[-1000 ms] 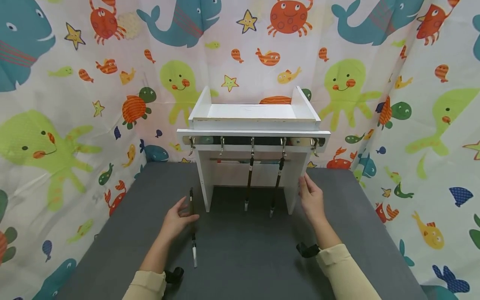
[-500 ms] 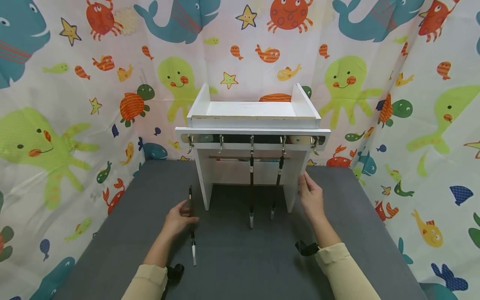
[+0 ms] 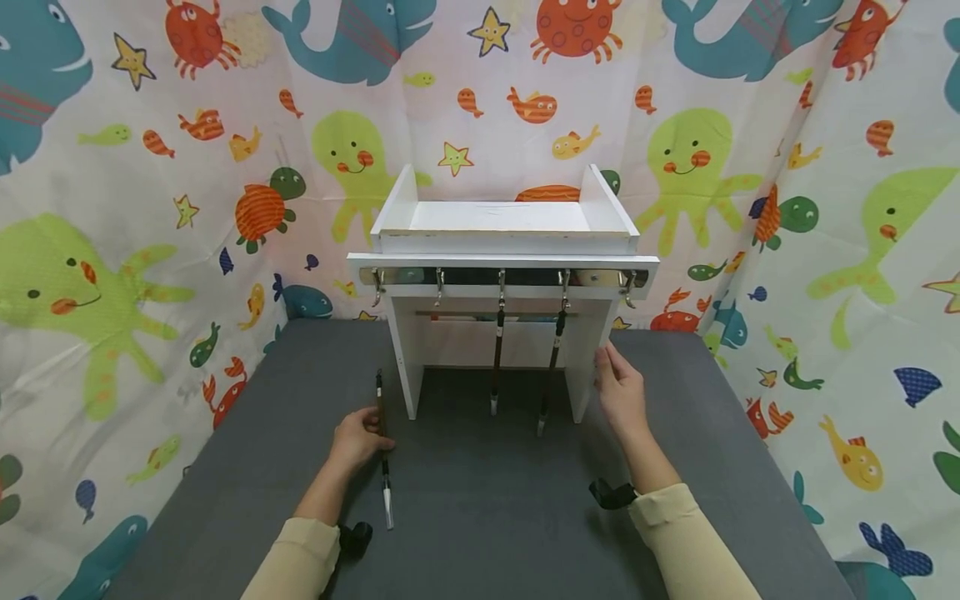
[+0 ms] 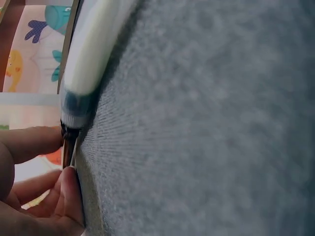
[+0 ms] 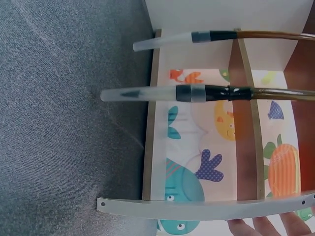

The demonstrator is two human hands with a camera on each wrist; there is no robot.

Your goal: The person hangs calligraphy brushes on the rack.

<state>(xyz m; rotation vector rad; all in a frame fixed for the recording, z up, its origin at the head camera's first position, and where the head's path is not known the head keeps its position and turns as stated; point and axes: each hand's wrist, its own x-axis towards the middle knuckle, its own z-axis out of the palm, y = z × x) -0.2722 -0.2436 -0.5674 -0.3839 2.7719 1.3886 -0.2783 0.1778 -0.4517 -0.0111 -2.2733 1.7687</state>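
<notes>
A calligraphy brush with a clear cap (image 3: 387, 500) lies on the grey tabletop, left of a white wooden rack (image 3: 506, 244). My left hand (image 3: 356, 442) pinches its dark shaft between thumb and fingers; the whitish cap (image 4: 88, 54) looms close in the left wrist view. My right hand (image 3: 621, 390) touches the rack's right side panel (image 3: 590, 350) from outside; in the right wrist view only fingertips (image 5: 266, 226) show behind the panel's edge. Two capped brushes hang from the rack's hooks, a middle brush (image 3: 497, 354) and a right brush (image 3: 553, 358).
Several metal hooks line a strip (image 3: 465, 277) on the rack's front; the outer left hook (image 3: 378, 283) bears nothing. A printed sea-animal curtain (image 3: 465, 133) surrounds the grey table (image 3: 480, 508) at the back and sides.
My left fingers have closed round the lying brush, which has barely moved. The middle hanging brush swings forward and back again. My right hand stays at the panel.
</notes>
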